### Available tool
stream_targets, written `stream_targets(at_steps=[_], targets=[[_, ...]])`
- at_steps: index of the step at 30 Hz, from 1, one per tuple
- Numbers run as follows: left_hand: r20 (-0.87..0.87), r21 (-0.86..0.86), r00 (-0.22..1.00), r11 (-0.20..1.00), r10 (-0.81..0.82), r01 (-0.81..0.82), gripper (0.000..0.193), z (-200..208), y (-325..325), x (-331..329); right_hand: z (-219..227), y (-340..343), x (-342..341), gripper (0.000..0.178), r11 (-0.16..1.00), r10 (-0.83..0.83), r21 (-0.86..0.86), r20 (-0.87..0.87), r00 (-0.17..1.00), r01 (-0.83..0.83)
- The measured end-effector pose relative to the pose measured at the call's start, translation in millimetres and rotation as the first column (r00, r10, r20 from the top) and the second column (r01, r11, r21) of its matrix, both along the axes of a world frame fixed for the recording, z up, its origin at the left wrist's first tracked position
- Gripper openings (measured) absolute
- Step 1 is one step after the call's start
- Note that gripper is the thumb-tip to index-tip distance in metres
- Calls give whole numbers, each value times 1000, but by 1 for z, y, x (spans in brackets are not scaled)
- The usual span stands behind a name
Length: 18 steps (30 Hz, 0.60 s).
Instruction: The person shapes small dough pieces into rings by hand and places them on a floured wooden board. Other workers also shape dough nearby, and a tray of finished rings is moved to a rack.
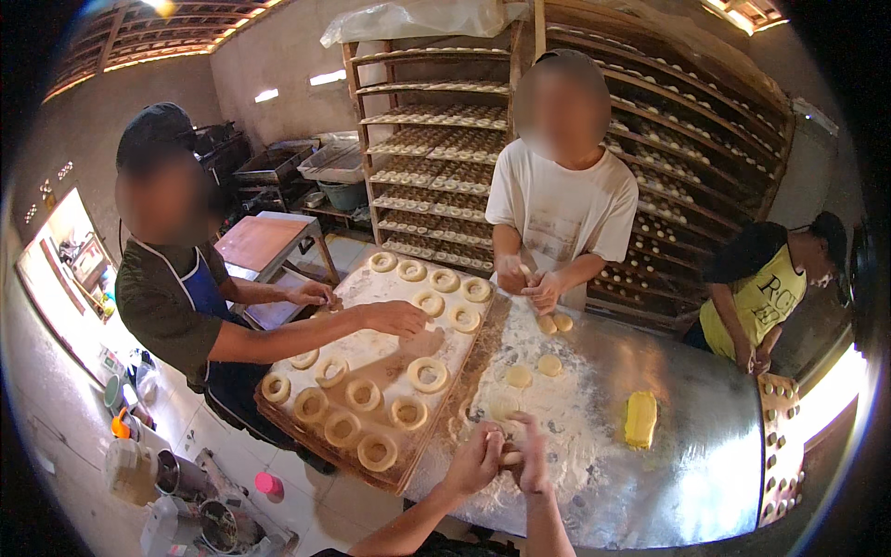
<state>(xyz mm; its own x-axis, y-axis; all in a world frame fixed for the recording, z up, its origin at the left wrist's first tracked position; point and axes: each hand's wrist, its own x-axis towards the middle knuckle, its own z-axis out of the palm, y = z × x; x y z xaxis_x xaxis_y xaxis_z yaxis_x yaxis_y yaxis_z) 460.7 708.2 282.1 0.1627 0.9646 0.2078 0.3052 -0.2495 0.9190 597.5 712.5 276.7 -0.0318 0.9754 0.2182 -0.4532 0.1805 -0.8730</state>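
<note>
Both forearms are bare, no sleeves reaching the wrists. The left hand point(475, 457) and right hand point(531, 455) wear no gloves, rings or watch, and flour dusts the fingers. Dark clothing shows at the lower edge.

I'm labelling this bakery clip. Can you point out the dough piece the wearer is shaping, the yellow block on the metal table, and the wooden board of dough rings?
dough piece point(510, 457), head view, end showing between both hands.
yellow block point(640, 419), head view, its middle.
wooden board point(371, 348), head view, bare floured patch between rings.
</note>
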Motion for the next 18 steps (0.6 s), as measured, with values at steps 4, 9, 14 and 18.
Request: stream_targets(at_steps=[4,9,14,18], targets=[[4,-23,999,999,32,-32,28,12,25,-28,12,19,-29,72,998,-28,-48,376,926,50],[-33,21,997,997,75,-74,29,27,57,-68,13,51,-76,63,975,168,-56,-446,879,-215],[-216,-7,975,998,56,-59,32,34,98,-120,19,98,-122,55,990,-28,139,340,940,-21],[-364,105,931,994,33,6,26,30,125,-155,34,122,-145,56,982,141,-148,145,979,-120]])
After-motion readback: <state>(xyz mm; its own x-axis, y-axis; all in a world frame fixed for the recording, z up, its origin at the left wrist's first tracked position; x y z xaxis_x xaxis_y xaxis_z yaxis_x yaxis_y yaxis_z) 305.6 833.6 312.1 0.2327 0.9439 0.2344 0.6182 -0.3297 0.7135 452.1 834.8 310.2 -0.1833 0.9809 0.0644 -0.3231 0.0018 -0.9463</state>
